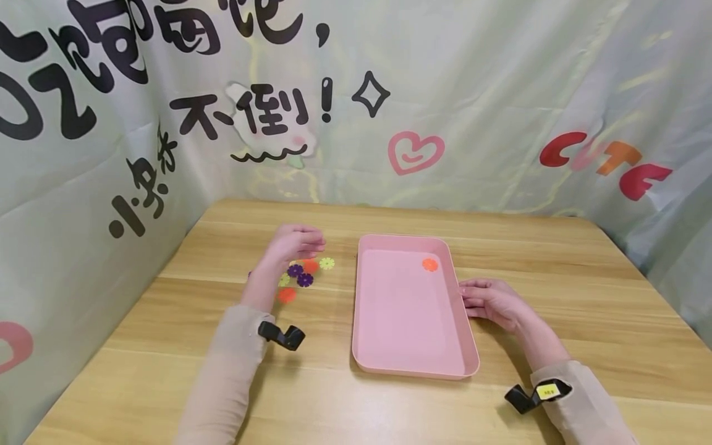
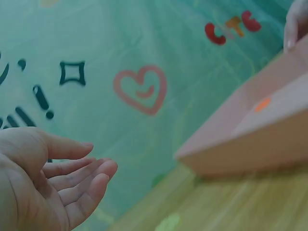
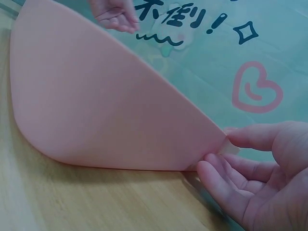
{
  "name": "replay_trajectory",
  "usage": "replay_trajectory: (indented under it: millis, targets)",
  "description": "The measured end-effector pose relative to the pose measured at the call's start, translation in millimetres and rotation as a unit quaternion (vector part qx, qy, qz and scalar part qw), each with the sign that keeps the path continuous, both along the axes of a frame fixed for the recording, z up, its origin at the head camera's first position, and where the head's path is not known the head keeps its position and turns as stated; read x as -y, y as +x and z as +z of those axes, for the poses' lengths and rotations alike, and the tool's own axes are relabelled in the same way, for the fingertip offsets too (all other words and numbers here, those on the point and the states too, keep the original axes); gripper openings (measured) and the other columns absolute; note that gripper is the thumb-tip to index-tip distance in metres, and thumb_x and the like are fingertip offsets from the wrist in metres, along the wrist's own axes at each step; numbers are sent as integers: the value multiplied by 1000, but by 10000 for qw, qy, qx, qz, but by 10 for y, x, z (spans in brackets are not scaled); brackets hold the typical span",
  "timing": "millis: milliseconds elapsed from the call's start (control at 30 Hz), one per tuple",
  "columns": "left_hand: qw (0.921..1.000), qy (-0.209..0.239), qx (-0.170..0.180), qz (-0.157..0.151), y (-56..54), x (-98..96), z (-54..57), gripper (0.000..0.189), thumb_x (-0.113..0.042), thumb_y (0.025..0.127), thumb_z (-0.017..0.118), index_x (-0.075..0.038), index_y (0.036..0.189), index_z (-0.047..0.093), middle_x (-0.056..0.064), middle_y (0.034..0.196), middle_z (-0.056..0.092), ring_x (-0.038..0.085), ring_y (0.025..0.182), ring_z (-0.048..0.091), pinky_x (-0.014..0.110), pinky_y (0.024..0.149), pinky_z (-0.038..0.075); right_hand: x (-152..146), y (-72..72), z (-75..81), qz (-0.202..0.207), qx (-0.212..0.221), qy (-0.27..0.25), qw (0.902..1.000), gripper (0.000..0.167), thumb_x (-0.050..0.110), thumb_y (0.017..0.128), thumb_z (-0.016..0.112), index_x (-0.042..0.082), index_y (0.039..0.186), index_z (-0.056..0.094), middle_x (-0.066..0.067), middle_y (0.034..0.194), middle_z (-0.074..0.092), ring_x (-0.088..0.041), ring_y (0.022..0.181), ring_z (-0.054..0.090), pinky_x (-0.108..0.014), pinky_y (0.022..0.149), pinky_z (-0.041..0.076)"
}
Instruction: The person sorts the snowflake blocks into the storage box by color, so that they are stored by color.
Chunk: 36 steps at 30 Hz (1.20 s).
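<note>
My left hand (image 1: pixel 297 242) hovers over a scatter of small flower-shaped pieces, left of the tray. Its fingers bend loosely, and in the left wrist view nothing lies between thumb and fingertips. Beneath it are purple pieces (image 1: pixel 305 280), orange pieces (image 1: pixel 287 295) and yellow-green pieces (image 1: pixel 327 264); hand and forearm hide part of them. A shallow pink rectangular tray (image 1: pixel 408 315) lies flat on the table, with one orange piece (image 1: pixel 430 264) inside near its far right corner. At the tray's right side, my right hand (image 1: pixel 492 301) holds the edge, thumb at the rim and fingers against the outer wall.
The wooden table (image 1: pixel 556 266) extends around the tray on all sides. Behind and beside it hangs a pale curtain (image 1: pixel 489 93) printed with black characters, a pink heart and coloured letters. Each sleeve carries a black wrist mount (image 1: pixel 280 335).
</note>
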<state>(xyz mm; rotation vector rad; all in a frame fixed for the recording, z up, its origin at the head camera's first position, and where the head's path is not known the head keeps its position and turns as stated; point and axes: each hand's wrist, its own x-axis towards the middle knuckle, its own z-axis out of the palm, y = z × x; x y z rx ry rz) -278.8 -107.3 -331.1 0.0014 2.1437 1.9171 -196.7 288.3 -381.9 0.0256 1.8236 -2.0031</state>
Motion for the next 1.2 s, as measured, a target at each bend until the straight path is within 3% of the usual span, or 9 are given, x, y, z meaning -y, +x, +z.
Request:
replay_trajectory:
  millis: [200,333,533,767,967,1200]
  targets:
    - [9999,37,27,132,71,274,-159,41,-6,91,57,13,126,46,22,109,61,16,84,64,35,87,50,-1,-9,4,38,-9,0,10000,18,7,94,53,-3,108,52,-3,89,67,-15,81,65,-30,74,55]
    - [9998,-192,-41,62,103,433,-263,41,-6,91,56,14,126,45,27,116,57,21,92,63,35,89,49,6,-9,10,68,5,-3,10000,16,7,94,52,-2,108,52,-3,89,67,-15,81,65,-30,74,55]
    - [9988,-428,-25,221,136,616,-372,40,-7,91,56,13,125,46,30,122,51,31,106,58,36,92,47,4,-4,10,80,-23,-43,10000,18,6,95,50,-4,110,50,-3,88,67,-15,81,65,-30,74,55]
    - [9920,-1144,-60,528,185,755,-429,38,-11,91,57,9,123,50,26,117,56,28,97,61,34,85,51,6,9,4,104,-30,-60,9999,21,6,95,50,-6,112,47,-3,89,67,-15,82,65,-30,74,55]
    - [9888,-1278,-178,754,182,828,-481,39,-8,90,58,12,123,49,28,115,56,22,86,62,31,79,53,5,10,1,91,-22,-113,9999,16,6,94,50,-3,108,50,-3,89,67,-15,81,65,-30,73,55]
    - [9823,-1652,-158,873,145,862,-523,40,-6,86,61,11,122,51,26,118,53,20,86,59,29,79,52,6,13,5,101,-23,-124,9999,16,6,94,51,-3,108,50,-3,89,67,-14,81,64,-30,73,55]
